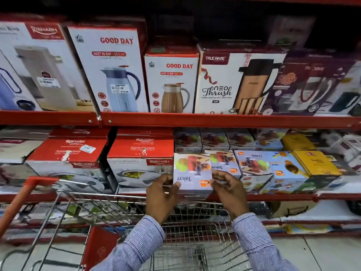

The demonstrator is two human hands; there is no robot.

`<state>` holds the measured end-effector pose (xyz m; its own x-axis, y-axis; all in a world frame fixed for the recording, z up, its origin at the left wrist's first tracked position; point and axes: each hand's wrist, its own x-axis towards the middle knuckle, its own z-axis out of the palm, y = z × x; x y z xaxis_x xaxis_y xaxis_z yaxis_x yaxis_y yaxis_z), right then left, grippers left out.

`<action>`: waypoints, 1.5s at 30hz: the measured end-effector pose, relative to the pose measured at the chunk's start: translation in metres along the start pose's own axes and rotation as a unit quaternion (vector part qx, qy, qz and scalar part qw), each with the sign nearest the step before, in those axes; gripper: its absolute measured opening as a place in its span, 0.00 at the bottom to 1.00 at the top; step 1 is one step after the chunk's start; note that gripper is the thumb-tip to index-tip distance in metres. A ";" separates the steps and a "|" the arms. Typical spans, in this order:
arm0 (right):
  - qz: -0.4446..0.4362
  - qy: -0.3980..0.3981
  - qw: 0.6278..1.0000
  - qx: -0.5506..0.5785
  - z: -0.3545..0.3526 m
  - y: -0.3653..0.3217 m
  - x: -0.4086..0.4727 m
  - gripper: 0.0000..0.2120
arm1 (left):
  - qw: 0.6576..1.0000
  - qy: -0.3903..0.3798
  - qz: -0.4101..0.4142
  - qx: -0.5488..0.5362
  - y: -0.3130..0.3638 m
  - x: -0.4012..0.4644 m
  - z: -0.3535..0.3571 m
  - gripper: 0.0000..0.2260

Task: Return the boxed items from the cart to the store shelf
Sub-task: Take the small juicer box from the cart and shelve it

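A small pale juicer box [192, 173], printed upside down with a red juicer picture, sits at the front of the middle shelf [273, 197]. My left hand [161, 194] grips its left side and my right hand [228, 189] grips its right side. The box stands between a red-and-white Rishabh casserole box [140, 163] on the left and more juicer boxes [254, 163] on the right. Below my hands is the wire shopping cart [121, 210] with an orange handle; a red box [98, 249] shows in its lower left.
The upper shelf [195, 120] carries tall flask boxes [109, 69]. Yellow boxes [312, 163] stand to the right on the middle shelf, another Rishabh box [66, 155] to the left. More stock lies on the bottom shelf behind the cart. Pale floor tiles [322, 253] show at lower right.
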<state>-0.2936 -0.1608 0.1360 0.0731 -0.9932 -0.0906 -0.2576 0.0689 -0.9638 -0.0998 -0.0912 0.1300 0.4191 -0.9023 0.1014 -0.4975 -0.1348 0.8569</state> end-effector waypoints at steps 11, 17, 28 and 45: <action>0.021 0.012 0.999 -0.035 0.017 0.016 0.030 0.13 | 0.998 0.002 -0.051 -0.029 -0.022 0.020 0.030 0.07; 0.029 0.015 0.997 -0.066 0.025 0.018 0.045 0.12 | 0.997 -0.003 -0.075 -0.028 -0.029 0.032 0.039 0.09; -0.068 0.038 0.929 -0.363 0.039 0.010 0.058 0.18 | 0.985 0.085 -0.133 -0.064 -0.019 0.047 0.045 0.06; -0.142 -0.198 0.749 -0.617 0.021 -0.028 0.130 0.55 | 0.945 0.138 -0.229 -0.189 -0.015 0.051 0.050 0.12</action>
<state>-0.2569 -0.2898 0.1462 0.5109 -0.8288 -0.2283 -0.8531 -0.5216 -0.0158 -0.1093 -0.1555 0.0972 0.7322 -0.6372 -0.2407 0.0687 -0.2825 0.9568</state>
